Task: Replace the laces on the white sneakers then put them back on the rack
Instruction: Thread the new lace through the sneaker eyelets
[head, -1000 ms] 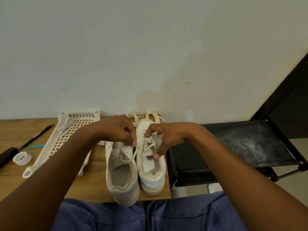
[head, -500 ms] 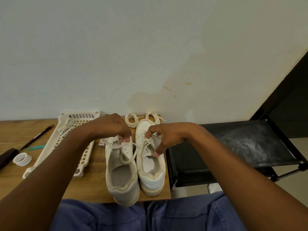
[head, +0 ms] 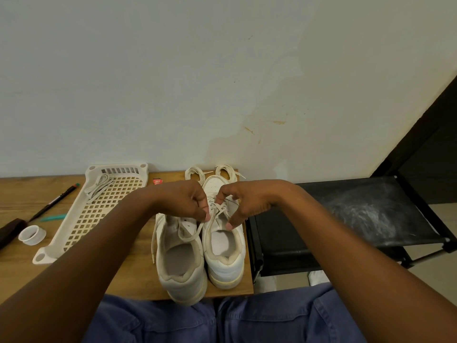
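Left hand: your left hand [head: 188,201] pinches the lace [head: 191,231] over the right sneaker [head: 222,246].
Right hand: your right hand [head: 243,203] pinches the same lace at that sneaker's eyelets.
Left sneaker: the left sneaker [head: 179,266] touches the right sneaker's side.
Spare laces: two coiled laces [head: 195,173] lie beyond the right sneaker's toe.
Rack: the black rack [head: 346,219] stands just beside the right sneaker.
Tray: the perforated tray [head: 99,211] lies on the surface [head: 19,194], past the left sneaker.
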`<state>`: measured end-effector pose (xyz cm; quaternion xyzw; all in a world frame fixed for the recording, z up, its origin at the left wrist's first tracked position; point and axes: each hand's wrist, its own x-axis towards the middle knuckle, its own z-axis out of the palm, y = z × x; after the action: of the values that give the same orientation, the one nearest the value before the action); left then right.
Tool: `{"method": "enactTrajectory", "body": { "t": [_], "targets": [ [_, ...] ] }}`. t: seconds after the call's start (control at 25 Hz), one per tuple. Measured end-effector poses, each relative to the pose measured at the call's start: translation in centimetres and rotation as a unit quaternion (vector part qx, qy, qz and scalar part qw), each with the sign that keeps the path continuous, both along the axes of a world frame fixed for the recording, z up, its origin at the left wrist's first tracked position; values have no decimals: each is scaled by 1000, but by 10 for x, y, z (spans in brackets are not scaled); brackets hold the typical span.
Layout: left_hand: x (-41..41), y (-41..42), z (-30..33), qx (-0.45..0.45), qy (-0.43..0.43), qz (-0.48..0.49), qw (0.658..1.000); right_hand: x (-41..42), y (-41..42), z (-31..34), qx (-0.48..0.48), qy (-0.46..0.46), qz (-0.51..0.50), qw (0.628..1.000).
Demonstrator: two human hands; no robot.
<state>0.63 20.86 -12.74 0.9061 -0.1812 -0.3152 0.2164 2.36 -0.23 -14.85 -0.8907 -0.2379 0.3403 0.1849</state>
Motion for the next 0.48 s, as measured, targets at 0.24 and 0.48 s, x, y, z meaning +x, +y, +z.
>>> {"method": "enactTrajectory", "body": {
  "t": [0.24,0.48],
  "targets": [
    [-1,2,6,-23,-8,29,999,-1,0,0,-5,-4,-3,1000],
    [-2,1,8,9,-39,42,998,0,1,0,-9,-2,-3,1000]
  ]
}}
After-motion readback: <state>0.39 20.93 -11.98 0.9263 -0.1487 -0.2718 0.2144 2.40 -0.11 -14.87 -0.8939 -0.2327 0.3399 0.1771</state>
